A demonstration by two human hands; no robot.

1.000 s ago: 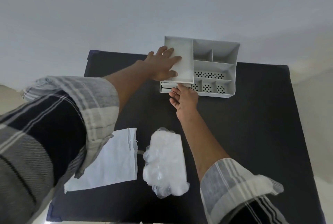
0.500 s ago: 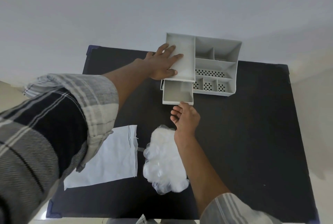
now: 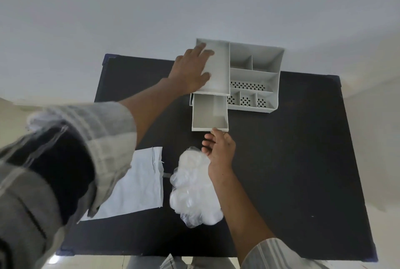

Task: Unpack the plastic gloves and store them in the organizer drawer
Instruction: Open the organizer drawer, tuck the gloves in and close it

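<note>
A grey organizer (image 3: 255, 78) stands at the far middle of the black table (image 3: 292, 160). Its drawer (image 3: 208, 115) is pulled out toward me and looks empty. My left hand (image 3: 191, 71) lies flat with spread fingers on the organizer's closed left top. My right hand (image 3: 220, 149) hovers just in front of the drawer, fingers loosely curled, with the index fingertip touching the drawer's front lip. A pile of clear plastic gloves (image 3: 192, 188) lies on the table under and behind my right wrist.
A flat white torn-open packet (image 3: 134, 184) lies left of the gloves, partly under my left sleeve. The organizer's right half has several open compartments, some with perforated floors. A pale wall rises behind the table.
The drawer has come out of the organizer toward me, with my right hand drawing back along with it. My left hand has stayed on the organizer's top.
</note>
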